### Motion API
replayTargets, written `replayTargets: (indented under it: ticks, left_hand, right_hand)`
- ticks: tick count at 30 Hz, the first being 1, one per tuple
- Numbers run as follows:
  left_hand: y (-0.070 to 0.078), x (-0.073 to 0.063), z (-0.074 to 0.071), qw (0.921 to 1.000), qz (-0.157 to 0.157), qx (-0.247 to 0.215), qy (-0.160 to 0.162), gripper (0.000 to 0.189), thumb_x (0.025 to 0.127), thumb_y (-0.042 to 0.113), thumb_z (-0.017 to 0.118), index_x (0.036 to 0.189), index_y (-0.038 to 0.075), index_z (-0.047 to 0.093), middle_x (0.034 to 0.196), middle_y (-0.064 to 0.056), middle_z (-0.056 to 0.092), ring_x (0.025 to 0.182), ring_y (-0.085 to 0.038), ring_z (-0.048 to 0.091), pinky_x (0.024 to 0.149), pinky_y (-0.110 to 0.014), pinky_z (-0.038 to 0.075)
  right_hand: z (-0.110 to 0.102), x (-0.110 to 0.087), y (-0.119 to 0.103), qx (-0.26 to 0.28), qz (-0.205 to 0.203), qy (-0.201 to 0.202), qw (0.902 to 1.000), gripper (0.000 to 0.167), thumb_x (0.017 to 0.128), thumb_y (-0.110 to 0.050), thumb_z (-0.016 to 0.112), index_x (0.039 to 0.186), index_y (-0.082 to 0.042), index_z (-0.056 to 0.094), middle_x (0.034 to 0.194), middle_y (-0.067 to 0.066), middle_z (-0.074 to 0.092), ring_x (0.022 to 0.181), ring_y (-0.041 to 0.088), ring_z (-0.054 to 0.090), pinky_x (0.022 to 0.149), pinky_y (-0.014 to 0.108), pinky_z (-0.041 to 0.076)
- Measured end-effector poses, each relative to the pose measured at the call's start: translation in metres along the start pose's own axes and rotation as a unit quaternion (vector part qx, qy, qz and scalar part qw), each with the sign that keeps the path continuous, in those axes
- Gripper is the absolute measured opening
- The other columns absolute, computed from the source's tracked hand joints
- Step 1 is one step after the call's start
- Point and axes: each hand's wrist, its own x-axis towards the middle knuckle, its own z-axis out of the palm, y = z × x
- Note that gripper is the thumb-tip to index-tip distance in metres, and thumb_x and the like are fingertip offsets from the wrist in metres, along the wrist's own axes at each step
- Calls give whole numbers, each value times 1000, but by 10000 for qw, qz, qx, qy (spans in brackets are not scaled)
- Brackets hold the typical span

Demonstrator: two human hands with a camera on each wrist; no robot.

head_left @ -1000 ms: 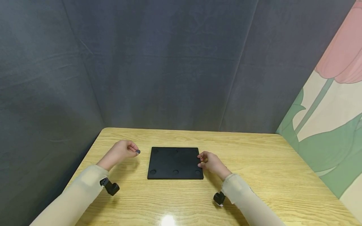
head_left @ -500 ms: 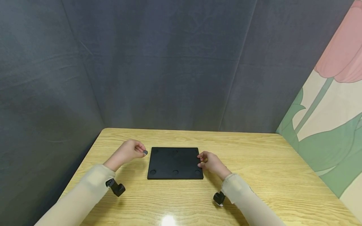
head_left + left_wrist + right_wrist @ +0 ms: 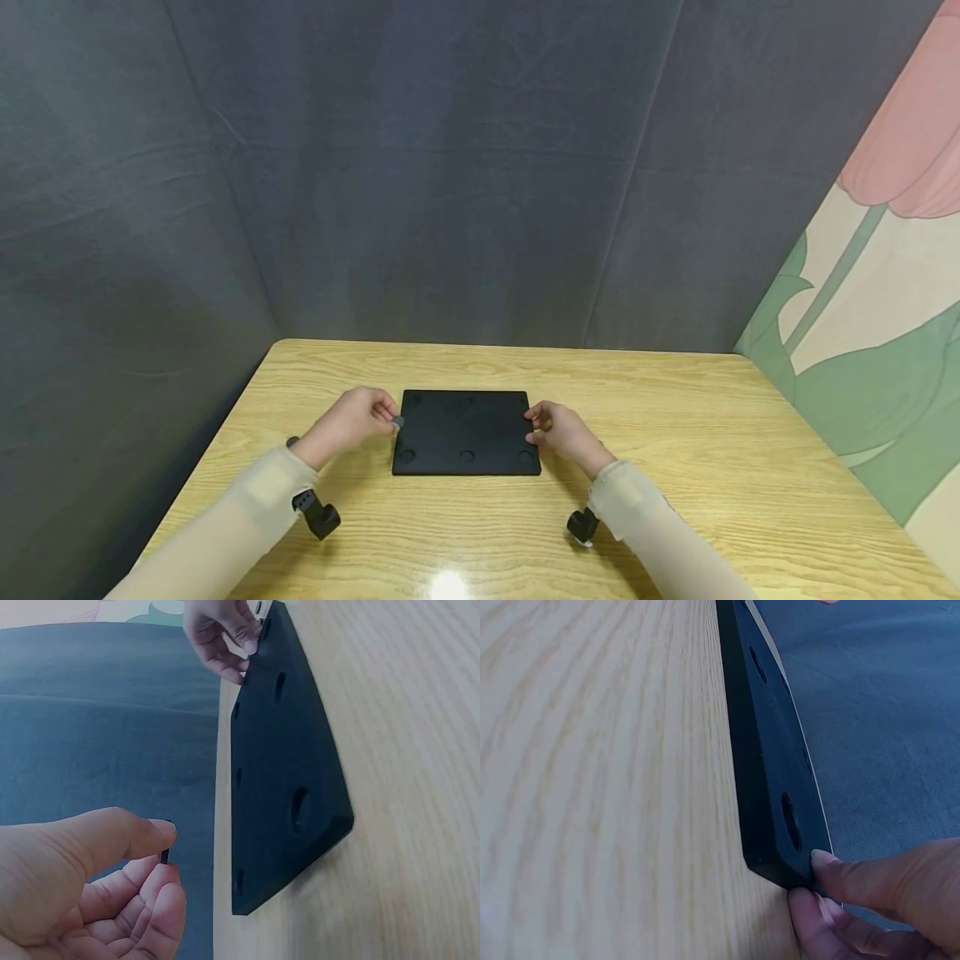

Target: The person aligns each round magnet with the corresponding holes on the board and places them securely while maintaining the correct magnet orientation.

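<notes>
A flat black board with round recesses near its long edges lies on the wooden table. Between thumb and fingers, my left hand pinches a small dark disc at the board's left edge. In the left wrist view the disc appears edge-on, held apart from the board's surface. My right hand holds the board's right edge. The right wrist view has the thumb of that hand on the edge by a corner recess, with the other fingers curled along the side.
The wooden table extends around the board. A dark grey curtain hangs behind and to the left, and a flowered panel stands at the right. Small black cameras sit on both wrists.
My left hand has moved right and slightly nearer with the disc, from beside the board up to its left edge. The right hand and the board have stayed in place.
</notes>
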Motion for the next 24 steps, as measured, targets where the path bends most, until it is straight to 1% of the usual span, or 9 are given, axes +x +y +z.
replayTargets:
  ticks: [6,13,18,24]
  left_hand:
    - [-1,-2,9,9999,145,-26,-5,11,81,2,73,90,1,66,80,-4,62,72,-13,57,67,-28,49]
    - [-2,-2,18,9999,-54,-83,-135,10,82,2,73,88,2,65,79,-4,61,71,-14,55,66,-28,47]
    - [-7,-1,24,9998,-35,-122,-161,11,80,1,74,86,3,65,78,-3,61,70,-14,55,64,-27,46]
    - [-12,0,31,9998,-20,-134,-146,11,79,2,75,84,5,65,77,-2,61,70,-13,55,63,-26,46]
  right_hand:
    - [0,0,1,-29,-45,12,10000,29,82,3,72,109,-3,62,94,7,56,79,18,54,66,28,52]
    - [1,0,0,8,24,15,10000,30,82,4,72,109,-3,62,95,7,56,79,17,55,66,29,53]
    - [0,-1,-1,49,65,13,10000,29,82,4,71,109,-2,62,95,8,56,79,18,55,66,29,54]
    - [1,0,0,15,5,5,10000,30,82,4,72,109,-3,62,95,8,57,79,17,55,66,29,54]
